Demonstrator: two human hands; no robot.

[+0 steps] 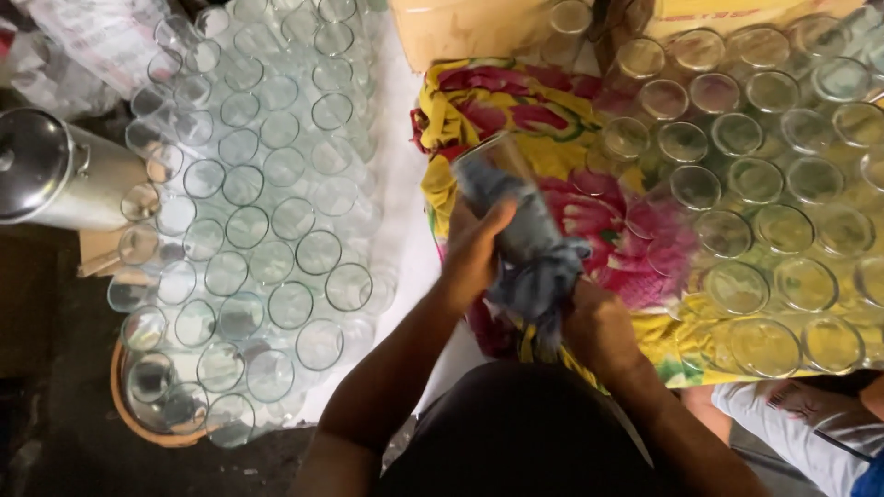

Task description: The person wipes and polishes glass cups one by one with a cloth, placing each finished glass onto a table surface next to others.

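My left hand grips a clear drinking glass that lies tilted over a flowered yellow and pink cloth. A grey-blue rag is stuffed into the glass and hangs out of its mouth. My right hand holds the lower end of that rag, just below the glass. Both hands are close together at the middle of the view.
Several upright glasses stand packed on a white sheet at the left. Several glasses stand upside down on the flowered cloth at the right. A steel pot lies at the far left. Cardboard boxes stand behind. A person's leg shows at lower right.
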